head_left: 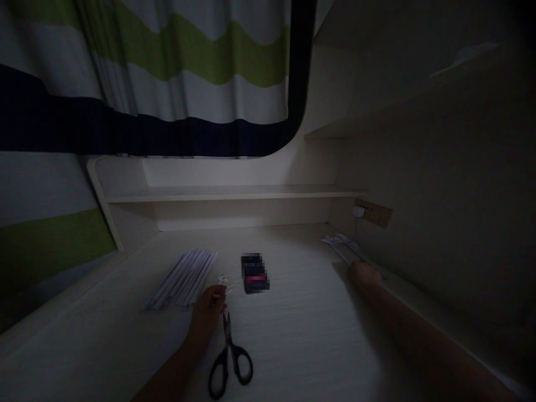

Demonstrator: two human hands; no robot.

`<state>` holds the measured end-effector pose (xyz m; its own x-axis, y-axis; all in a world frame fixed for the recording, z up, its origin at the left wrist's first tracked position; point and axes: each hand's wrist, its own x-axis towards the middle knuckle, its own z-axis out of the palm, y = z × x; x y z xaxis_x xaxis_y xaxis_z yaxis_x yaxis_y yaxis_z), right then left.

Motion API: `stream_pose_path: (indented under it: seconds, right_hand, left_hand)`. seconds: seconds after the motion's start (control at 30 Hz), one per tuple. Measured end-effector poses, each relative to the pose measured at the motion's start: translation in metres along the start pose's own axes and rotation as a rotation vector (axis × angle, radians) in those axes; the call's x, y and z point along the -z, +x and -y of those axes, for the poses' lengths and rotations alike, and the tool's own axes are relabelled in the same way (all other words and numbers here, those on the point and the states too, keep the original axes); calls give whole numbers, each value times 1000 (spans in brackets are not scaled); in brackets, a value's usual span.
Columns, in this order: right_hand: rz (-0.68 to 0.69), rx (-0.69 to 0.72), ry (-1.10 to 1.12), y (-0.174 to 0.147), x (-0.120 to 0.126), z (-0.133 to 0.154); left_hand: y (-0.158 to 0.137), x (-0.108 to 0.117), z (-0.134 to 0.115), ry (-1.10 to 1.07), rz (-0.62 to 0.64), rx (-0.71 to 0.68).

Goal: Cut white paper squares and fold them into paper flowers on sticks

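Note:
My left hand (208,307) is low over the table, its fingertips pinched together; anything between them is too small and dark to name. Just beyond them lie small white paper scraps (223,278). Black-handled scissors (228,347) rest beside this hand, blades slightly apart and pointing away from me. To its left is a row of thin white paper sticks (184,279), side by side. Far to the right, my right hand (364,273) is closed around the near end of a paper stick (340,254), next to more white paper pieces; its fingers are partly hidden.
A dark phone (254,273) lies mid-table. A shelf (234,194) runs along the back under a striped curtain (188,72). On the right wall is a socket strip (374,213) with a white plug, its cable running down to the table. The room is dim.

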<state>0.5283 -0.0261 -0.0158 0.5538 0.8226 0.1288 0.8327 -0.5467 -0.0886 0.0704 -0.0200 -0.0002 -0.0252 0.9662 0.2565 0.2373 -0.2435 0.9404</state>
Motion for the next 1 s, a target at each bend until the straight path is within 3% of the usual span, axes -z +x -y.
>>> stream_pose_path:
  seconds: [0.67, 0.87, 1.0]
  right_hand:
    - [28, -14, -96, -9, 8, 7]
    - [15, -9, -130, -22, 24, 18]
    - [7, 83, -90, -44, 38, 39]
  left_hand:
    - [0, 1, 0, 46, 15, -25]
    - [5, 6, 10, 55, -60, -9]
    - [12, 16, 12, 168, -129, -31]
